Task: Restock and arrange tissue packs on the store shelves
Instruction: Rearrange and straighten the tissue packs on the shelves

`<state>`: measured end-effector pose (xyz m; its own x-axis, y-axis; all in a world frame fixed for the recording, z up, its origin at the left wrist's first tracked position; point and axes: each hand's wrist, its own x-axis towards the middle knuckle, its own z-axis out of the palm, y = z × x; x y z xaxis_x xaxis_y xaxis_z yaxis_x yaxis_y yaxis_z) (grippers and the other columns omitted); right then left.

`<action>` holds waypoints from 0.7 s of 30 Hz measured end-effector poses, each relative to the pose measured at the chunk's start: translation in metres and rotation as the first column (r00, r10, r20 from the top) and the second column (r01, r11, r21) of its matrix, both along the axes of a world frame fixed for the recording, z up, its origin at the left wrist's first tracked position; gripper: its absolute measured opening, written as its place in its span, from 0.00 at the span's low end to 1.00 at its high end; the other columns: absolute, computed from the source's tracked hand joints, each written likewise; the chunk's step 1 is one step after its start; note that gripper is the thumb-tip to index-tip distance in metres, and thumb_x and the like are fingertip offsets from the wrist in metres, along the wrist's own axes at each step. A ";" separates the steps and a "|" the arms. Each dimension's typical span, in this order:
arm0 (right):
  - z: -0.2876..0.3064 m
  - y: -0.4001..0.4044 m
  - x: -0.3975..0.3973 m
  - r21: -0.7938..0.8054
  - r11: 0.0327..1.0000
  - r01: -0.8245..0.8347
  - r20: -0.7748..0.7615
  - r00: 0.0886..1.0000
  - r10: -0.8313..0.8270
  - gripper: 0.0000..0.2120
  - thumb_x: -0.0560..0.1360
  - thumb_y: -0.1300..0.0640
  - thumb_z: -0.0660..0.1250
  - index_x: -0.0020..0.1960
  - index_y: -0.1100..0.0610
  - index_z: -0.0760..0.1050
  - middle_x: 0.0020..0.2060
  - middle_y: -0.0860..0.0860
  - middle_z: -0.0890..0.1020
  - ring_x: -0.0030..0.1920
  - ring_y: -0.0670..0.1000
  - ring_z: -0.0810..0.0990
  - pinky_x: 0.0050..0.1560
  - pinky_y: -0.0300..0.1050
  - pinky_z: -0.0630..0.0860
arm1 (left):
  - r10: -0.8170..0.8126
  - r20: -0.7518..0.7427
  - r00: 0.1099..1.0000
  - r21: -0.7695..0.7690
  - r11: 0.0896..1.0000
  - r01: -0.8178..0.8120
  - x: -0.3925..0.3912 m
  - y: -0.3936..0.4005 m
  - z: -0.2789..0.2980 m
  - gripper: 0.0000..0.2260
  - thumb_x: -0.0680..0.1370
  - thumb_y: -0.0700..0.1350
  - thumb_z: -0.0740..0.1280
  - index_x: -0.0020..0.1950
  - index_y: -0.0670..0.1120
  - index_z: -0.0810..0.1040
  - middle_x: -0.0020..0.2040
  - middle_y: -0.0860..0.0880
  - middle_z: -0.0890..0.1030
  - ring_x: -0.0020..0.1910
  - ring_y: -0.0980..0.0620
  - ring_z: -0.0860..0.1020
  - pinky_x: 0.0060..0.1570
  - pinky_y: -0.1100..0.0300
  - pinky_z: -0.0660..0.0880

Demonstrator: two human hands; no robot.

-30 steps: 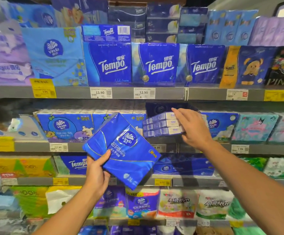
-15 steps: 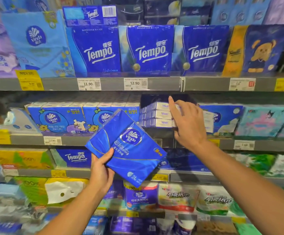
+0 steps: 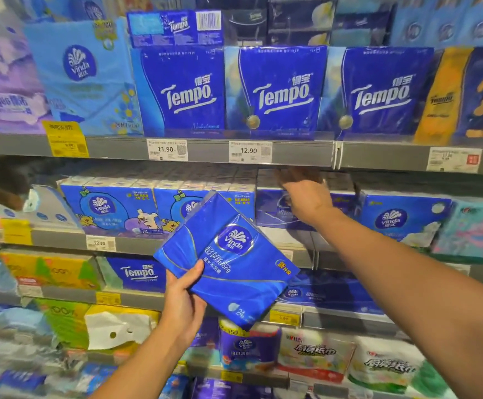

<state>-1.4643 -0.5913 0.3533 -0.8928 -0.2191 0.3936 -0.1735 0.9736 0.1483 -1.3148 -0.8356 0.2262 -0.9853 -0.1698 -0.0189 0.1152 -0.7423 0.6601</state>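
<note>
One blue pack (image 3: 228, 259) being gripped by left hand (image 3: 184, 302); right hand (image 3: 306, 194) reaching at one o'clock, fingers blurred, grip unclear; probably slotting it in next.

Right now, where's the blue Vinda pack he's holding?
Head view, centre: the blue Vinda pack is tilted in the left hand, off the shelves, in front of the second shelf's Vinda packs and below-left of the right hand.

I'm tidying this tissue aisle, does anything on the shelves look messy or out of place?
Yes. On the lower left shelf, a yellow pack has a torn white wrapper with holes. The Tempo box lies flat atop upright Tempo packs.
</note>
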 end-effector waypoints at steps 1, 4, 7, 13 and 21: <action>0.000 0.001 -0.005 -0.036 0.999 0.015 -0.015 1.000 -0.015 0.16 0.76 0.59 0.68 0.63 0.52 0.75 0.56 0.57 0.82 0.57 0.62 0.80 0.53 0.51 0.75 | -0.018 -0.007 1.000 0.011 1.000 0.018 0.000 0.003 -0.001 0.44 0.62 0.44 0.82 0.75 0.45 0.68 0.68 0.41 0.78 0.63 0.40 0.79 0.56 0.41 0.79; -0.003 0.006 -0.014 -0.148 0.981 0.123 0.064 0.991 -0.115 0.17 0.76 0.53 0.70 0.63 0.52 0.76 0.55 0.57 0.82 0.57 0.62 0.79 0.54 0.50 0.75 | -0.065 -0.031 0.997 0.038 0.997 0.066 -0.002 0.015 0.000 0.39 0.64 0.41 0.78 0.74 0.45 0.70 0.67 0.41 0.78 0.64 0.40 0.78 0.60 0.39 0.76; 0.000 0.015 -0.008 -0.291 0.953 0.089 0.026 0.996 -0.085 0.21 0.78 0.44 0.66 0.64 0.56 0.76 0.51 0.60 0.82 0.56 0.63 0.78 0.55 0.51 0.73 | -0.082 -0.032 0.996 0.068 0.994 0.084 -0.006 0.033 0.002 0.31 0.71 0.38 0.70 0.74 0.44 0.70 0.67 0.41 0.78 0.65 0.41 0.77 0.63 0.39 0.74; 0.027 0.028 0.057 -0.820 0.509 -0.263 0.105 0.804 0.585 0.23 0.72 0.38 0.70 0.63 0.47 0.77 0.54 0.51 0.84 0.54 0.52 0.83 0.58 0.51 0.78 | -0.120 -0.080 0.990 0.106 0.986 0.128 -0.015 0.073 0.026 0.39 0.67 0.42 0.77 0.76 0.45 0.67 0.69 0.42 0.77 0.67 0.40 0.76 0.67 0.37 0.70; 0.042 0.070 0.080 -0.753 0.598 -0.274 0.202 0.769 0.607 0.33 0.68 0.55 0.80 0.70 0.50 0.72 0.59 0.47 0.82 0.58 0.47 0.82 0.61 0.52 0.78 | -0.292 0.019 0.956 0.052 0.955 0.291 -0.017 0.109 0.053 0.22 0.74 0.42 0.69 0.69 0.46 0.75 0.64 0.42 0.81 0.60 0.43 0.81 0.52 0.45 0.80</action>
<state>-1.3841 -0.5213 0.3952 -0.8537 -0.4666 0.2311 -0.4859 0.5545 -0.6755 -1.3315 -0.7266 0.2791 -0.9909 0.1262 -0.0467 -0.1277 -0.7719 0.6229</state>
